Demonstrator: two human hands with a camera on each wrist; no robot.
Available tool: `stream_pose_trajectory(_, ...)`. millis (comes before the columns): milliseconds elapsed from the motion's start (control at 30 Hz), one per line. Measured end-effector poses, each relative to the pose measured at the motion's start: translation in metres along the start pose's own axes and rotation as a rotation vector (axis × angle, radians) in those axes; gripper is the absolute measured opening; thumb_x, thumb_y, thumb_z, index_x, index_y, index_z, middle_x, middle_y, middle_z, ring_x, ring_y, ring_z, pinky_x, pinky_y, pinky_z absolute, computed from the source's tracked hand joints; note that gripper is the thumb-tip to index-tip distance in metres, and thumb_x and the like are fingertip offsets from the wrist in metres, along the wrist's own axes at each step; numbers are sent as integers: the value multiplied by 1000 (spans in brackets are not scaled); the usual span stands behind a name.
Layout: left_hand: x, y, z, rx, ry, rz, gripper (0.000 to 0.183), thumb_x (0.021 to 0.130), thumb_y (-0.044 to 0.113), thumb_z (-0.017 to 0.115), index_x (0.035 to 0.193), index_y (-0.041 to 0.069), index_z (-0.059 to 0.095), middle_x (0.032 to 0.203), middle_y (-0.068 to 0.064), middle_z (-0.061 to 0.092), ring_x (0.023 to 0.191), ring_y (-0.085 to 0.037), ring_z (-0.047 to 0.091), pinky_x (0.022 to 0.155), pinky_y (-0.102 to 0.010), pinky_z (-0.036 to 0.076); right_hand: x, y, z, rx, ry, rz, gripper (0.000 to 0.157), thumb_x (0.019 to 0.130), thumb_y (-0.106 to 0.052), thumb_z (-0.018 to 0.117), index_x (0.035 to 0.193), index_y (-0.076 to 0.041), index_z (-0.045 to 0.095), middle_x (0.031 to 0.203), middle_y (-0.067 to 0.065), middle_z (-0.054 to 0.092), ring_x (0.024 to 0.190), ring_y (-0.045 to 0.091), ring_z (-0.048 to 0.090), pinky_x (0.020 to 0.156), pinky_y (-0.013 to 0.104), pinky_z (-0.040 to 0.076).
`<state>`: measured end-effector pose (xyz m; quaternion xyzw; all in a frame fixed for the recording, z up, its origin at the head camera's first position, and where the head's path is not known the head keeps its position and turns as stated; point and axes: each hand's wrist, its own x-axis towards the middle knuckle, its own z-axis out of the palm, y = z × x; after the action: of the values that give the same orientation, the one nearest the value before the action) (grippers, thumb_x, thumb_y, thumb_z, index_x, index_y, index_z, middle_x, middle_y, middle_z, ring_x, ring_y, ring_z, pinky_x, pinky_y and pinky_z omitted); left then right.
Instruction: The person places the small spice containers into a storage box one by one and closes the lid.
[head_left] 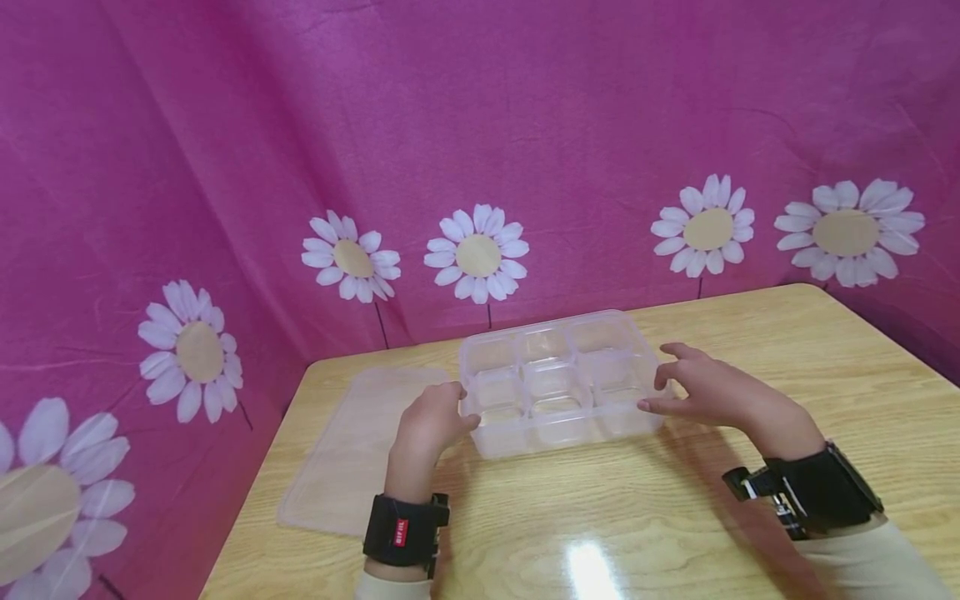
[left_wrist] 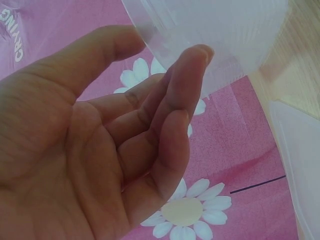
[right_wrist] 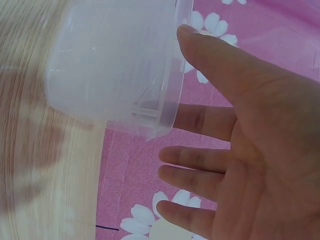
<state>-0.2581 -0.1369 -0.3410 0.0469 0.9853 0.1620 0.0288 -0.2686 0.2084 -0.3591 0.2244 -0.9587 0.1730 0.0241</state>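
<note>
Between the hands (head_left: pixel 429 421) (head_left: pixel 708 387), a clear box (head_left: pixel 558 387), cropped in wrist views.

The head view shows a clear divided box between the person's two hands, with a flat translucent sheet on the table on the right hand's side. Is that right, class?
Not quite: the flat translucent sheet lies on the left hand's side, as the head view shows. The clear divided box is indeed between the two hands.
</note>
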Motion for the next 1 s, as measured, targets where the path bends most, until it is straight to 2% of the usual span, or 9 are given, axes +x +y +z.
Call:
stream_pose_trajectory(333,0,1,1,-3,-9,-5,47,79,26,70,118,1,61,119,-17,66,103,-28,61,82,-47,54,-2,2,0,-4,2,-6,30,77,-42,69,80,-12,68,129,40,45,114,55,43,90,67,42)
stream_pose_trajectory(567,0,0,1,-12,1,0,46,79,26,70,117,1,61,118,-18,66,103,-29,60,82,-48,53,-1,2,-1,-9,2,-9,33,78,-45,68,80,-12,67,129,40,45,115,54,43,90,67,42)
stream_pose_trajectory(800,0,1,0,-9,-9,-1,47,80,26,70,118,1,60,119,-17,65,104,-29,60,83,-47,53,0,0,0,-28,33,-55,31,78,-41,69,76,-11,64,124,42,48,112,54,46,90,65,43)
stream_pose_trajectory(1000,1,-2,1,-17,-16,2,47,80,27,70,118,1,60,120,-17,65,105,-29,60,83,-48,53,0,-9,0,-9,47,-72,32,79,-39,69,84,-7,66,126,39,48,112,52,47,91,64,44)
